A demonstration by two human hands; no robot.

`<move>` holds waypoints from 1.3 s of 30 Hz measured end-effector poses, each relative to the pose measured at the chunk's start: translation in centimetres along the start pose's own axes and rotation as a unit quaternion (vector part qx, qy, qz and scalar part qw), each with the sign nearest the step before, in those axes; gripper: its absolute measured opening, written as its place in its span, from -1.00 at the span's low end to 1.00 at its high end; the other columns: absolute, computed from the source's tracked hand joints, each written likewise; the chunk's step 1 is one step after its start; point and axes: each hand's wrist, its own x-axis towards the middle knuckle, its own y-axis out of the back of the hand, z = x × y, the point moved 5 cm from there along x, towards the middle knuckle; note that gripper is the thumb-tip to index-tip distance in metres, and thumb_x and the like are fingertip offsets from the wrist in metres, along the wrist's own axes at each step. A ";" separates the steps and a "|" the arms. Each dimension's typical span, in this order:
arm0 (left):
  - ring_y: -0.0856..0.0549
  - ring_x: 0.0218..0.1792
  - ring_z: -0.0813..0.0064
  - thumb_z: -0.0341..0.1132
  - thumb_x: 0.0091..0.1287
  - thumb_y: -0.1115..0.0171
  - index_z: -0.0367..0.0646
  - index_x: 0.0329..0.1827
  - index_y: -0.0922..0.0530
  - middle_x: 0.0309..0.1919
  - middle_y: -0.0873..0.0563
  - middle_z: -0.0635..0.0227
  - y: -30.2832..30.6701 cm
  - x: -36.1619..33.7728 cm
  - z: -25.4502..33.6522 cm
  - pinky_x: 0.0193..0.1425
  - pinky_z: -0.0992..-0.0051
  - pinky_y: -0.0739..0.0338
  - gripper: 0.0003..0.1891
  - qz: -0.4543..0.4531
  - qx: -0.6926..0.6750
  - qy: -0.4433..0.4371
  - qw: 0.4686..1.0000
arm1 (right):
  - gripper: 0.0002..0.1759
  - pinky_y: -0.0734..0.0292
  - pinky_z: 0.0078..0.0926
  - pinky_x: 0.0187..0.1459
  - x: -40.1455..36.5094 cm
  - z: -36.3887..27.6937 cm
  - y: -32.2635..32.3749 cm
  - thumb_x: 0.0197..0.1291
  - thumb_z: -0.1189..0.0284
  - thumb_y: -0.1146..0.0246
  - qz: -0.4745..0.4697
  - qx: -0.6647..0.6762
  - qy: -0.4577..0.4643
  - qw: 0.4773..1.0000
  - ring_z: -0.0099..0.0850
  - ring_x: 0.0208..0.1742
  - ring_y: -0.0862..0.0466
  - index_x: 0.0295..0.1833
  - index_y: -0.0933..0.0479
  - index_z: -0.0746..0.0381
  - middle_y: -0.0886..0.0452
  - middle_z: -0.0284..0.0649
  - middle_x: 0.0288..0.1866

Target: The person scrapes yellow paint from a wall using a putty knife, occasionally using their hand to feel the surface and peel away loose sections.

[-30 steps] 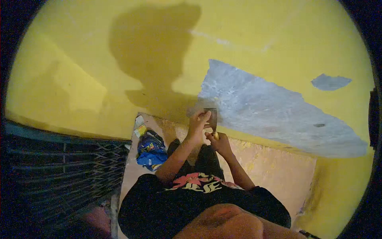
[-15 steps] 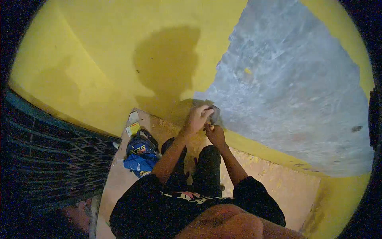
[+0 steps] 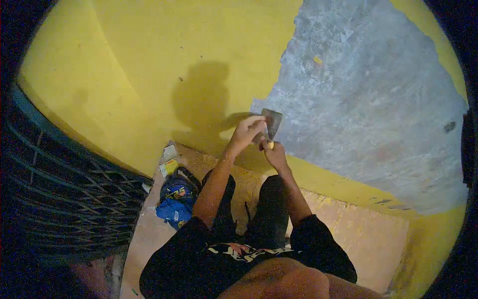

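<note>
My right hand (image 3: pixel 275 156) grips a putty knife by its handle (image 3: pixel 271 145), which shows yellow at the end. Its wide grey blade (image 3: pixel 273 121) points up in front of the wall. Right beside the blade is my left hand (image 3: pixel 246 131), fingers bent and closed, with the fingertips at the blade's left edge. Whether those fingers hold something of their own is hidden. Behind both hands, the yellow wall (image 3: pixel 144 45) meets a large bare grey patch (image 3: pixel 363 99) with a ragged edge.
A blue and black bag (image 3: pixel 178 194) lies on the floor ledge (image 3: pixel 343 214) left of my legs, with a yellow and white packet (image 3: pixel 169 167) behind it. A dark folding metal grille (image 3: pixel 74 194) runs along the left. Shadows fall on the wall.
Both hands have risen slightly together, and the blade now shows flatter and clearer beside my left fingers. The head view has shifted a little; the shadow looks smaller and lower.
</note>
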 end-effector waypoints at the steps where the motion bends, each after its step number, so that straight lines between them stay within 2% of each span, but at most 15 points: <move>1: -0.72 -0.11 0.47 -0.13 0.43 -0.34 -0.34 0.21 -0.58 -0.05 -0.72 0.30 0.0 0.4 0.7 0.01 0.46 -0.63 -0.53 0.035 -0.034 0.024 0.999 | -0.31 -0.55 -0.21 -0.32 0.4 -0.3 -0.3 0.41 -0.13 -0.15 0.004 0.001 0.004 1.000 -0.25 -0.45 -0.66 -0.41 -0.65 0.32 -0.66 -0.08 -0.54; 3: -0.71 -0.22 0.56 -0.16 0.43 -0.34 -0.34 0.14 -0.61 -0.17 -0.72 0.38 0.2 1.0 1.6 -0.10 0.51 -0.65 -0.59 0.068 -0.068 0.042 0.994 | -0.38 -0.54 -0.39 -0.32 1.0 -0.7 -1.4 0.47 -0.03 -0.15 -0.054 0.024 -0.024 0.998 -0.44 -0.45 -0.67 -0.40 -0.65 0.31 -0.66 -0.24 -0.56; 5: -0.62 -0.42 0.67 -0.18 0.43 -0.34 -0.33 -0.04 -0.66 -0.37 -0.66 0.47 0.9 1.6 1.6 -0.35 0.63 -0.56 -0.68 0.121 -0.059 0.022 0.991 | -0.41 -0.52 -0.41 -0.35 1.5 -1.5 -2.8 0.47 -0.01 -0.16 -0.042 0.058 -0.008 0.997 -0.46 -0.47 -0.65 -0.37 -0.64 0.31 -0.64 -0.27 -0.57; 7: -0.62 -0.40 0.65 -0.17 0.44 -0.33 -0.32 -0.07 -0.66 -0.34 -0.69 0.43 1.6 2.4 3.1 -0.35 0.59 -0.56 -0.68 0.108 -0.014 0.041 0.993 | -0.44 -0.51 -0.43 -0.38 2.6 -1.4 -3.6 0.47 0.00 -0.18 -0.036 0.092 0.005 0.995 -0.48 -0.48 -0.64 -0.35 -0.64 0.30 -0.62 -0.30 -0.58; 9: -0.62 -0.39 0.63 -0.16 0.44 -0.31 -0.31 -0.11 -0.67 -0.30 -0.71 0.38 1.7 1.9 3.3 -0.36 0.56 -0.55 -0.68 0.094 0.033 0.069 0.993 | -0.50 -0.47 -0.46 -0.45 3.2 -0.5 -5.2 0.46 0.05 -0.21 -0.086 0.109 -0.001 0.990 -0.50 -0.54 -0.59 -0.31 -0.62 0.30 -0.59 -0.33 -0.57; 11: -0.51 -0.52 0.70 -0.16 0.41 -0.35 -0.29 -0.23 -0.69 -0.54 -0.58 0.53 2.3 2.2 3.4 -0.51 0.61 -0.39 -0.70 0.177 -0.020 0.088 0.980 | -0.51 -0.44 -0.49 -0.48 3.6 0.0 -5.9 0.46 0.06 -0.22 -0.065 0.138 0.001 0.988 -0.53 -0.56 -0.57 -0.32 -0.62 0.29 -0.60 -0.34 -0.54; 14: -0.50 -0.53 0.67 -0.15 0.41 -0.34 -0.28 -0.21 -0.70 -0.52 -0.59 0.53 2.6 3.2 3.3 -0.48 0.60 -0.42 -0.70 0.206 -0.022 0.028 0.978 | -0.53 -0.38 -0.53 -0.55 2.8 -2.0 -5.9 0.47 0.09 -0.22 -0.004 0.192 0.007 0.981 -0.58 -0.60 -0.51 -0.34 -0.60 0.27 -0.57 -0.36 -0.54; 16: -0.50 -0.53 0.66 -0.14 0.40 -0.36 -0.28 -0.21 -0.70 -0.52 -0.58 0.53 2.7 3.5 2.2 -0.47 0.59 -0.43 -0.69 0.214 -0.037 0.041 0.975 | -0.54 -0.35 -0.55 -0.57 2.2 -1.4 -6.2 0.48 0.10 -0.21 0.037 0.214 0.010 0.976 -0.61 -0.63 -0.47 -0.35 -0.57 0.26 -0.53 -0.38 -0.56; 18: -0.50 -0.53 0.65 -0.12 0.39 -0.37 -0.28 -0.22 -0.70 -0.52 -0.58 0.53 2.6 3.5 2.1 -0.45 0.59 -0.44 -0.68 0.220 -0.051 0.053 0.973 | -0.57 -0.25 -0.57 -0.62 2.0 0.0 -6.5 0.52 0.12 -0.16 0.128 0.270 0.069 0.952 -0.65 -0.65 -0.36 -0.32 -0.52 0.23 -0.40 -0.45 -0.61; 20: -0.52 -0.51 0.65 -0.11 0.37 -0.40 -0.27 -0.22 -0.72 -0.50 -0.58 0.51 1.8 2.6 3.5 -0.44 0.59 -0.45 -0.67 0.170 -0.068 0.063 0.981 | -0.59 -0.22 -0.57 -0.62 1.6 0.0 -6.8 0.54 0.13 -0.13 0.131 0.279 0.080 0.948 -0.66 -0.65 -0.33 -0.29 -0.49 0.23 -0.35 -0.47 -0.61; 23: -0.56 -0.48 0.64 -0.11 0.33 -0.44 -0.29 -0.24 -0.72 -0.48 -0.60 0.49 3.0 4.3 0.4 -0.43 0.57 -0.50 -0.66 0.153 -0.069 0.084 0.982 | -0.61 -0.16 -0.59 -0.62 0.5 -1.6 -5.6 0.56 0.12 -0.10 0.137 0.287 0.101 0.943 -0.67 -0.65 -0.29 -0.23 -0.47 0.21 -0.31 -0.49 -0.59; 28: -0.61 -0.46 0.60 -0.13 0.29 -0.48 -0.35 -0.23 -0.72 -0.46 -0.63 0.44 3.3 3.7 2.5 -0.42 0.57 -0.57 -0.64 0.172 -0.083 0.064 0.979 | -0.62 -0.14 -0.62 -0.61 0.7 -1.5 -6.1 0.56 0.11 -0.10 0.103 0.349 0.081 0.928 -0.69 -0.64 -0.27 -0.20 -0.48 0.19 -0.32 -0.49 -0.55; 34: -0.62 -0.46 0.59 -0.12 0.26 -0.51 -0.37 -0.16 -0.74 -0.44 -0.67 0.40 3.8 3.8 2.8 -0.40 0.57 -0.59 -0.60 0.197 -0.055 0.065 0.977 | -0.61 -0.15 -0.63 -0.61 1.0 -1.4 -7.0 0.55 0.12 -0.11 0.145 0.315 0.085 0.934 -0.69 -0.64 -0.26 -0.26 -0.48 0.19 -0.30 -0.51 -0.59; 36: -0.63 -0.46 0.58 -0.11 0.26 -0.51 -0.37 -0.15 -0.74 -0.43 -0.68 0.40 4.1 3.7 2.7 -0.40 0.57 -0.59 -0.59 0.204 -0.045 0.066 0.976 | -0.60 -0.15 -0.63 -0.61 0.8 -1.6 -7.6 0.55 0.11 -0.12 0.182 0.345 0.110 0.914 -0.69 -0.65 -0.25 -0.30 -0.47 0.17 -0.29 -0.52 -0.61; 39: -0.62 -0.46 0.58 -0.09 0.25 -0.52 -0.38 -0.14 -0.74 -0.42 -0.70 0.38 4.2 4.1 2.3 -0.40 0.56 -0.59 -0.57 0.163 -0.058 0.062 0.983 | -0.59 -0.15 -0.62 -0.62 1.1 -1.4 -8.3 0.55 0.11 -0.12 0.193 0.342 0.081 0.916 -0.69 -0.67 -0.25 -0.33 -0.45 0.15 -0.28 -0.52 -0.62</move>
